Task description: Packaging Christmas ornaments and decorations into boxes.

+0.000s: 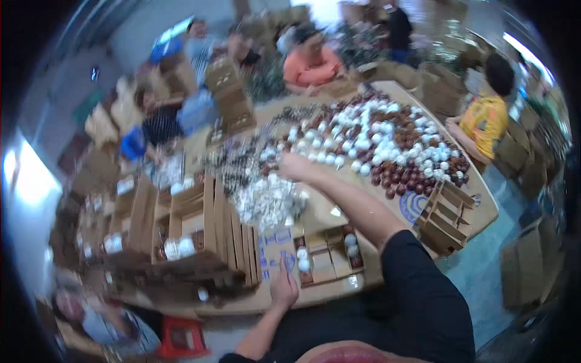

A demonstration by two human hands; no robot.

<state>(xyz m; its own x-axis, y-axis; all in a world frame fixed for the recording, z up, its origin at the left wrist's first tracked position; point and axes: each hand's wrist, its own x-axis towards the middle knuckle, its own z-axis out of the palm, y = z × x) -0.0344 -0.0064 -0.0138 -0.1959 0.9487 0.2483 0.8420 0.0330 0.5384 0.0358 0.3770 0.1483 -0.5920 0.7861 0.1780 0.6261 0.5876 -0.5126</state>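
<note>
My left hand (284,289) is by the near table edge, a finger stretched out over a cardboard flap (266,242) with blue print. Right beside it lies an open cardboard box (330,277) with dividers; white and dark red balls stand in its left and right compartments, while the middle ones show bare cardboard. My right arm reaches across the table, and my right hand (293,166) is at the edge of a heap of small silvery and dark pieces (236,163), close to the white balls (327,145). Motion blur hides its fingers and anything in them.
A heap of small white packets (266,199) lies mid-table. Dark red balls (414,178) cover the right side, near an upright cardboard divider (445,218). Stacked boxes (187,224) crowd the left. Several people sit around the table; a red stool (183,336) stands at lower left.
</note>
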